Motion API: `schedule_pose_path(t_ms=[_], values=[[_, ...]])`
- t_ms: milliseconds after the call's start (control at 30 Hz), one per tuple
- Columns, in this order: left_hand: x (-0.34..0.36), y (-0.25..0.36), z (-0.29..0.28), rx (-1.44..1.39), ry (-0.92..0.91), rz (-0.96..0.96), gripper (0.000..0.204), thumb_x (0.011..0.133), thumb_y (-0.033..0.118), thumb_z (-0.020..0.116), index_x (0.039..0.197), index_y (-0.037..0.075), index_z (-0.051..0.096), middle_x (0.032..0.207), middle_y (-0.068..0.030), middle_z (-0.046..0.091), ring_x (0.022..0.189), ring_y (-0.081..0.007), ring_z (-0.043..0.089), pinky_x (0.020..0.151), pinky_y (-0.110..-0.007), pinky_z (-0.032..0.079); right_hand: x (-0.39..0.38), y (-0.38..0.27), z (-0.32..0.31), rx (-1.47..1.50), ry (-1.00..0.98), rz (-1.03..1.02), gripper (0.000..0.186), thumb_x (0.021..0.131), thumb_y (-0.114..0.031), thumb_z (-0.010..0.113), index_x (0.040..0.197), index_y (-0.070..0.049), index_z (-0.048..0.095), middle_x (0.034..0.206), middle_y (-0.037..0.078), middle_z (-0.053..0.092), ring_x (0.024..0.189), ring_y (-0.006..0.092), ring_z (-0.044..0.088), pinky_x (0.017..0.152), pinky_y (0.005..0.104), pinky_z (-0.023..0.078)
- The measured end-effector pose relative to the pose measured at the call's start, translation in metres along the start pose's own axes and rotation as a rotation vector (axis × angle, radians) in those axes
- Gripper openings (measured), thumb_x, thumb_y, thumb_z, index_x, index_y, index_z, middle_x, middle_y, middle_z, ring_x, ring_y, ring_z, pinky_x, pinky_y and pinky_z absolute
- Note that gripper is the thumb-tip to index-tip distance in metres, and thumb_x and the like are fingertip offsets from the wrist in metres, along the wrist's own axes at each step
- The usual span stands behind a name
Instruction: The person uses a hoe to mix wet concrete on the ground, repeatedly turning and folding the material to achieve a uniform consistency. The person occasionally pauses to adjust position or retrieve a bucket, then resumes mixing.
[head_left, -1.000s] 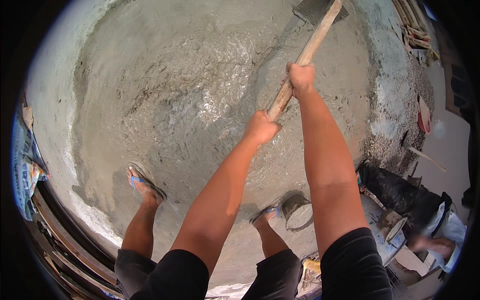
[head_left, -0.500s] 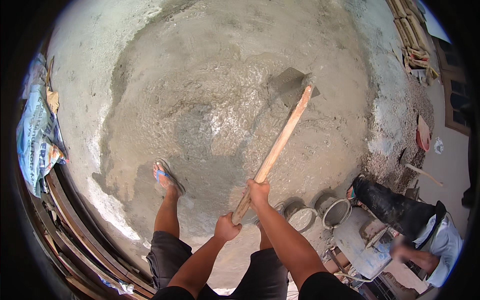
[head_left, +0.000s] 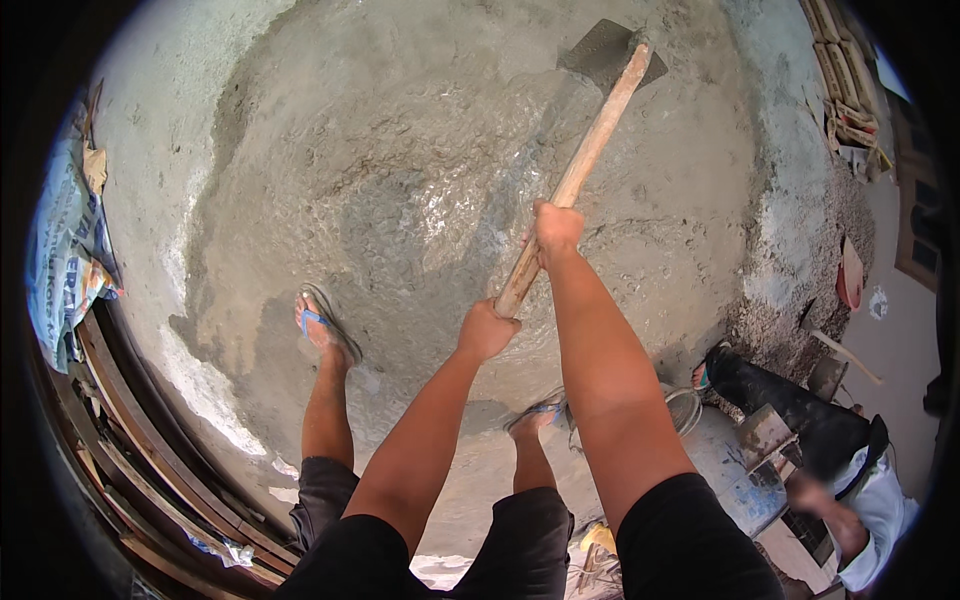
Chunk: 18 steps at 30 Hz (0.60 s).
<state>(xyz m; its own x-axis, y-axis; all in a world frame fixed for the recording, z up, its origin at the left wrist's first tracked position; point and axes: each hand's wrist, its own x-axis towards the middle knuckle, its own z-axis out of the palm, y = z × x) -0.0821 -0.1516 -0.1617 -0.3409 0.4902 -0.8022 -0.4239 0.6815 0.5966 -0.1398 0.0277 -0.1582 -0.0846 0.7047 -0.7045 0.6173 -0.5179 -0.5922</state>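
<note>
Both hands grip the wooden handle of a hoe [head_left: 590, 150], which slants away from me toward the upper right. My left hand [head_left: 489, 330] is wrapped round the lower end of the handle. Farther up, my right hand [head_left: 557, 229] closes round it near the middle. At the far end, the wide grey blade [head_left: 600, 56] is over the wet mortar, with a shadow beside it; I cannot tell whether it touches. Wet grey mortar [head_left: 400, 230] spreads across the floor before me, lumpy and shiny near the centre.
My sandalled feet stand at the near side of the mortar. To the right, a co-worker in dark trousers [head_left: 790, 395] is near a bucket [head_left: 685, 408] and a gravel pile [head_left: 780, 330]. Long boards [head_left: 150, 420] and a blue-white sack [head_left: 65, 250] line the left. Stacked bags [head_left: 838, 60] lie far right.
Both hands have pushed the hoe forward, away from me, so its blade is farther off. My arms are more stretched out. At right, the co-worker's bucket-like container has shifted.
</note>
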Motion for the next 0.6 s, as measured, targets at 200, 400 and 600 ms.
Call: schedule_pose_path(t_ms=[200, 400, 600], values=[[-0.128, -0.085, 0.031, 0.207, 0.155, -0.014, 0.030, 0.067, 0.015, 0.069, 0.093, -0.001, 0.065, 0.081, -0.0259, 0.066, 0.080, -0.0424, 0.066, 0.072, -0.044, 0.053, -0.106, 0.101, -0.050, 0.158, -0.076, 0.255, 0.014, 0.080, -0.009, 0.062, 0.080, 0.001, 0.053, 0.064, 0.010, 0.050, 0.046, 0.0232, 0.052, 0.040, 0.0384, 0.046], [-0.220, -0.096, 0.026, 0.089, 0.105, 0.003, 0.036, 0.068, 0.018, 0.067, 0.101, 0.005, 0.061, 0.080, -0.0226, 0.067, 0.081, -0.0429, 0.065, 0.074, -0.048, 0.053, -0.195, 0.129, -0.079, 0.263, -0.188, 0.239, 0.006, 0.079, 0.002, 0.056, 0.081, -0.001, 0.050, 0.064, 0.009, 0.052, 0.046, 0.0206, 0.054, 0.042, 0.0347, 0.047], [-0.111, 0.016, -0.071, 0.006, -0.048, 0.244, 0.039, 0.073, 0.006, 0.064, 0.108, -0.006, 0.051, 0.079, -0.0270, 0.063, 0.076, -0.0423, 0.065, 0.067, -0.043, 0.050, -0.083, -0.006, -0.005, 0.510, -0.676, 0.208, 0.006, 0.075, -0.012, 0.052, 0.075, -0.007, 0.049, 0.064, 0.008, 0.050, 0.052, 0.0217, 0.051, 0.052, 0.0385, 0.048]])
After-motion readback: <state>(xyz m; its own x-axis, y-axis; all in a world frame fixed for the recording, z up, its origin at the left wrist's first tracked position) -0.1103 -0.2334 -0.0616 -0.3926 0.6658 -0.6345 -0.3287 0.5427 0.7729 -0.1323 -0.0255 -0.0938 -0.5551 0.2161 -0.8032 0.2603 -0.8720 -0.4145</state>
